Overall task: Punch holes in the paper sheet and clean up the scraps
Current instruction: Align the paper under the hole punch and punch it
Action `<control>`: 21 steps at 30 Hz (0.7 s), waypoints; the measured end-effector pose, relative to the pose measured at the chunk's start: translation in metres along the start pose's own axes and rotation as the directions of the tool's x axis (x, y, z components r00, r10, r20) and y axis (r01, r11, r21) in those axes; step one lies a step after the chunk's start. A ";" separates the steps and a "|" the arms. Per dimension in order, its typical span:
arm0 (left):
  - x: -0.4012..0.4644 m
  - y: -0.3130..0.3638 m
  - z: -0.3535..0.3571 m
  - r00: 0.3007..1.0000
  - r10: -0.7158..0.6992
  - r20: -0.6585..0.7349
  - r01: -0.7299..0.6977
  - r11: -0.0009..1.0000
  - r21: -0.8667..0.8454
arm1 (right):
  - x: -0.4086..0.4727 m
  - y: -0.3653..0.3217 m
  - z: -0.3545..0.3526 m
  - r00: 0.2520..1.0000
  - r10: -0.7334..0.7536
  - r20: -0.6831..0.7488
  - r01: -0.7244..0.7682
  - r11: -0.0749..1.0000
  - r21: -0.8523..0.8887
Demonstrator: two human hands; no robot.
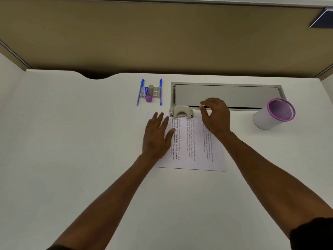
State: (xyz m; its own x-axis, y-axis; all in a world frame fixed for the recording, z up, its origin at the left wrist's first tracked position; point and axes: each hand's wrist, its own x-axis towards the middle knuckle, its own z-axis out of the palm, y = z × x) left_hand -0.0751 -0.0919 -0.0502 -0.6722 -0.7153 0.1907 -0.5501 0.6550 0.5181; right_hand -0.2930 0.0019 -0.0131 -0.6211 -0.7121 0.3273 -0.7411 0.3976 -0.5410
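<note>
We see two bare arms reach out over the white desk (72,141). A printed paper sheet (191,150) lies flat in the middle of the desk, with its far edge slid into the hole punch (181,111). The left hand (156,136) rests flat on the left part of the sheet, fingers spread wide and holding nothing. The right hand (215,116) is over the far right corner of the sheet, just right of the punch. Its thumb and first finger are pinched close together, but we cannot tell if they hold anything.

Past the punch, a grey cable flap (227,95) sits in the desk near the back edge. To its left lie two blue pens (161,92) with small boxes (156,92) and a purple-capped thing (149,98) between them. A purple mesh pen cup (273,113) stands toward the right edge.
</note>
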 end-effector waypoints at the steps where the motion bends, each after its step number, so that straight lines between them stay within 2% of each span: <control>1: -0.004 0.000 0.004 0.999 0.014 0.041 -0.016 0.999 0.047 | 0.003 -0.007 0.001 0.997 -0.055 0.054 0.056 0.998 -0.026; 6: -0.006 -0.007 0.010 0.987 -0.040 0.154 0.014 0.986 0.166 | 0.008 -0.031 0.011 0.899 -0.248 0.360 0.311 0.942 -0.128; 9: -0.008 -0.010 0.013 0.981 -0.035 0.193 -0.003 0.980 0.197 | 0.003 -0.035 0.013 0.853 -0.316 0.416 0.412 0.896 -0.165; 21: -0.011 -0.012 0.016 0.972 -0.048 0.229 -0.003 0.977 0.215 | -0.002 -0.028 0.018 0.841 -0.207 0.499 0.327 0.931 -0.165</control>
State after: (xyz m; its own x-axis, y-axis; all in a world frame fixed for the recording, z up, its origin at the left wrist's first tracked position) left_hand -0.0695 -0.0876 -0.0720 -0.7409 -0.6710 -0.0301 -0.6418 0.6941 0.3259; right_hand -0.2666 -0.0186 -0.0124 -0.2421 -0.9703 0.0004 -0.9346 0.2331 -0.2687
